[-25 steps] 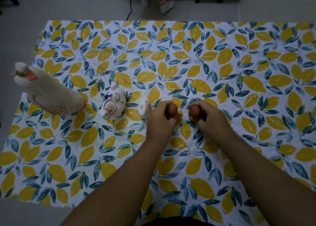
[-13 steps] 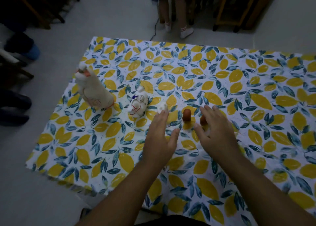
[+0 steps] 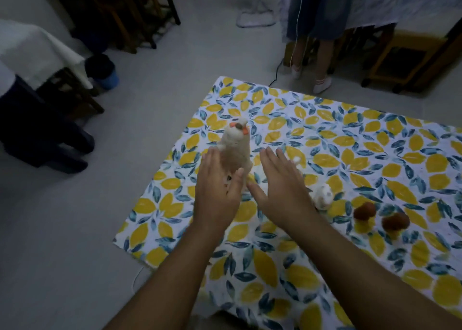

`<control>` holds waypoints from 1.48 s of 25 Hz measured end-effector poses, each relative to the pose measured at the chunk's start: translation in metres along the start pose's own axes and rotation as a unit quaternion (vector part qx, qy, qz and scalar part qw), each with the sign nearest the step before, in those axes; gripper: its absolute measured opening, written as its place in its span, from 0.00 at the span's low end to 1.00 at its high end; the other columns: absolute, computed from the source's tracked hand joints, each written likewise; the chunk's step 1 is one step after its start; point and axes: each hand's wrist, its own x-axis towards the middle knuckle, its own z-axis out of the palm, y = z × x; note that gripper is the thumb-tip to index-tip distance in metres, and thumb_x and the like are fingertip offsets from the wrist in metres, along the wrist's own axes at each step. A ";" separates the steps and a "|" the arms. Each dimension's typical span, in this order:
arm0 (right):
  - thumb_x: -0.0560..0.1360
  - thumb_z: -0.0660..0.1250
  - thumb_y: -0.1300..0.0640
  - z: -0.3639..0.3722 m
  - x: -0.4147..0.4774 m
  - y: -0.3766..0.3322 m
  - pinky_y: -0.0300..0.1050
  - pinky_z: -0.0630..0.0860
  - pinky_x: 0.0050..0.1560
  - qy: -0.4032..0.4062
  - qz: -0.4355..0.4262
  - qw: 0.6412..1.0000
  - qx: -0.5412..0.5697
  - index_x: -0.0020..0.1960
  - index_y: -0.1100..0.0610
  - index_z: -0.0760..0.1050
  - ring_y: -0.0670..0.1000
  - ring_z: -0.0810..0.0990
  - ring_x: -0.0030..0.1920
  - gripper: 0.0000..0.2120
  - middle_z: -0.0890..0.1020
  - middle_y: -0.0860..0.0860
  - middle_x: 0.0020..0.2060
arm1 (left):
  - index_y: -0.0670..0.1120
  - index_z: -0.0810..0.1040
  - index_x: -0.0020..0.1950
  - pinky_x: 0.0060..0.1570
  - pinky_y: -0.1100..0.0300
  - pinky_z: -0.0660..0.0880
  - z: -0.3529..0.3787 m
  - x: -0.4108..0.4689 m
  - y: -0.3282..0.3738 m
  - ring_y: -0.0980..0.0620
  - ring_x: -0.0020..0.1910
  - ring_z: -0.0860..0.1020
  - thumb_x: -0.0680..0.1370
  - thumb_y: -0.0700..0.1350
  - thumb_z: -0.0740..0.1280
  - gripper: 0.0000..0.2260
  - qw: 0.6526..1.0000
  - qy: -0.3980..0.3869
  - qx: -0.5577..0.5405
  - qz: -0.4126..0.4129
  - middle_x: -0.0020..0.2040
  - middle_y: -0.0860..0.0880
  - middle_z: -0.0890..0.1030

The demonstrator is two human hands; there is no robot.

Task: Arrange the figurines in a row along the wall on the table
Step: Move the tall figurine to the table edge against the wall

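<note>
A tall white animal figurine (image 3: pixel 236 146) with orange ears stands upright near the left edge of the table (image 3: pixel 375 129), which has a lemon-leaf cloth. My left hand (image 3: pixel 217 189) is open just in front of its left side, and my right hand (image 3: pixel 280 187) is open on its right; neither grips it. A small white figurine (image 3: pixel 322 196) shows past my right hand. Two brown mushroom figurines (image 3: pixel 364 211) (image 3: pixel 395 221) stand to its right. Another white figurine is mostly hidden behind my right hand.
A person in a skirt and white socks (image 3: pixel 317 29) stands beyond the table's far edge, with a cable on the floor. A wooden stool (image 3: pixel 405 57) is at the back right. Dark chairs, a covered table and a blue bucket (image 3: pixel 106 77) are on the left.
Both hands let go of the two mushroom figurines and moved left to either side of the tall white figurine. The camera view swung left and up.
</note>
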 end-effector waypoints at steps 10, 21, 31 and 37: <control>0.76 0.72 0.51 0.041 0.062 -0.038 0.24 0.73 0.40 0.016 0.185 0.949 0.257 0.75 0.41 0.60 0.22 0.73 0.49 0.33 0.70 0.26 0.53 | 0.54 0.52 0.81 0.61 0.75 0.63 -0.011 0.094 -0.061 0.64 0.72 0.61 0.79 0.58 0.67 0.35 0.951 -0.257 -0.166 0.037 0.79 0.54 0.59; 0.76 0.74 0.53 0.042 0.055 -0.055 0.35 0.80 0.45 0.080 0.213 0.910 0.347 0.72 0.42 0.66 0.41 0.81 0.57 0.29 0.81 0.41 0.59 | 0.58 0.60 0.79 0.56 0.48 0.80 -0.026 0.100 -0.070 0.57 0.67 0.74 0.79 0.46 0.70 0.31 0.935 -0.261 -0.238 0.039 0.72 0.53 0.73; 0.74 0.74 0.51 -0.057 -0.028 -0.029 0.49 0.79 0.61 0.225 0.122 0.894 0.368 0.78 0.36 0.59 0.43 0.75 0.68 0.38 0.72 0.44 0.69 | 0.58 0.69 0.74 0.45 0.64 0.80 -0.033 0.057 0.066 0.59 0.58 0.79 0.80 0.54 0.67 0.22 0.901 -0.213 -0.365 0.094 0.63 0.58 0.79; 0.76 0.74 0.58 -0.129 -0.116 0.082 0.51 0.79 0.63 0.300 0.144 0.864 0.379 0.78 0.38 0.60 0.45 0.75 0.70 0.38 0.74 0.39 0.71 | 0.57 0.66 0.76 0.58 0.56 0.78 0.065 -0.004 0.192 0.59 0.66 0.74 0.82 0.54 0.62 0.21 0.864 -0.313 -0.373 0.130 0.70 0.58 0.73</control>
